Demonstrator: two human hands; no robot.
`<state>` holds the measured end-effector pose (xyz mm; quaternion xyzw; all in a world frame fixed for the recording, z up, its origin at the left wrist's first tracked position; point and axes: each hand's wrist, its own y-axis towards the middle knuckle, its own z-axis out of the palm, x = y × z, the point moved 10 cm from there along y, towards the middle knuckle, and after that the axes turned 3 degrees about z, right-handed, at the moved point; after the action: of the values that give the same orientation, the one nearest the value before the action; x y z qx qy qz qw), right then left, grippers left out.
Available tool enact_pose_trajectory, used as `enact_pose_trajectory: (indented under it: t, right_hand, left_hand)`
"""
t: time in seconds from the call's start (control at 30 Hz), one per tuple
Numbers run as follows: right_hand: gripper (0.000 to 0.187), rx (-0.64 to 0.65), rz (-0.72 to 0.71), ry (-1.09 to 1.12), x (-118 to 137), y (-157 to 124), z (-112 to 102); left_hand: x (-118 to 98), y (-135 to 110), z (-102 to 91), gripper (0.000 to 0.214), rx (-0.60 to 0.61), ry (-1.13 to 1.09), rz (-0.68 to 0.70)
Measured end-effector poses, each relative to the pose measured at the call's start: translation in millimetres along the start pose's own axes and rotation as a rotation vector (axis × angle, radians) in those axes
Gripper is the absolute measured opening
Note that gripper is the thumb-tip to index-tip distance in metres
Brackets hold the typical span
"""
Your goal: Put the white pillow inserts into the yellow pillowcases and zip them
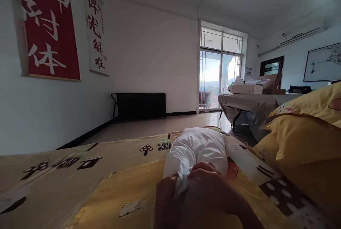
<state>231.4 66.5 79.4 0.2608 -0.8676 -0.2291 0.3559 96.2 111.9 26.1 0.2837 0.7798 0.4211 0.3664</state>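
gripping the near end of a white pillow [197, 147], both hands sit at 6 o'clock in the view. the right hand [213, 186] is closed over the bunched fabric from above, knuckles up. the left hand [166, 202] is curled round the same bunch at its 9 o'clock side (it is dark and blurred, so single fingers are hard to tell). the pillow runs away from the hands toward 12 o'clock, plump and creased. its near part lies on a yellow case [125, 193] that spreads flat under the hands and out toward 8 o'clock. under the case lies a pale sheet [66, 172] printed with black mushrooms and blocks, reaching to 9 o'clock. two yellow cushions [301, 140] are stacked at 3 o'clock, near the pillow but apart from it. beyond, at 10 o'clock, a red scroll [48, 26] and a white scroll [96, 30] hang on the wall. a black bench [140, 105] stands against the far wall at 11 o'clock. a glass door [220, 79] is at 1 o'clock, and beside it a covered table [253, 102] bears cardboard boxes [250, 87].
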Motion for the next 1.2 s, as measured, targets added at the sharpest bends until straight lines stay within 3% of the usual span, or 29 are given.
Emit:
enact_pose_trajectory:
  t: [0.07, 0.2, 0.3, 0.37, 0.6, 0.77, 0.83, 0.97, 1.1, 1.2]
  right_hand:
    - [0.033, 0.016, 0.025, -0.051, -7.1, 1.1, 8.8]
    - [0.037, -0.105, 0.198, -0.049, -37.0, 3.2, 13.4]
    - [0.033, -0.115, 0.187, -0.021, -40.2, 5.8, 17.4]
    - [0.031, -0.132, 0.154, 0.019, -37.3, 7.0, 15.4]
    - [0.025, -0.252, 0.024, 0.076, -23.7, 5.2, 4.4]
    - [0.017, -0.367, -0.069, 0.084, -9.9, 0.8, -10.8]
    - [0.015, -0.417, -0.099, 0.11, -4.5, -2.6, -17.0]
    - [0.021, -0.446, -0.103, 0.217, -3.3, -6.2, -14.0]
    - [0.016, -0.493, -0.063, 0.233, -10.9, -7.0, -0.4]
    - [0.015, -0.454, -0.084, 0.257, -13.0, -4.4, 16.7]
  left_hand:
    - [4.5, 0.0, 4.9, 0.008, 0.043, 0.01, -0.04]
    - [-10.7, 8.3, 7.8, 0.014, 0.184, 0.066, 0.038]
    - [-21.2, 16.6, 5.8, 0.009, 0.316, 0.099, 0.125]
    - [-17.3, 21.5, 1.3, 0.006, 0.352, 0.119, 0.134]
    - [17.2, 30.6, -23.8, 0.026, 0.211, 0.196, 0.022]
    - [31.1, 38.8, -67.4, 0.03, 0.006, 0.392, -0.156]
    - [42.2, 38.5, -76.0, 0.031, -0.01, 0.371, -0.264]
    - [62.0, 28.2, -69.6, 0.032, 0.013, 0.151, -0.495]
    - [41.5, 19.4, -48.5, 0.032, 0.031, -0.057, -0.515]
    - [20.0, 12.4, -28.7, 0.03, 0.091, -0.129, -0.468]
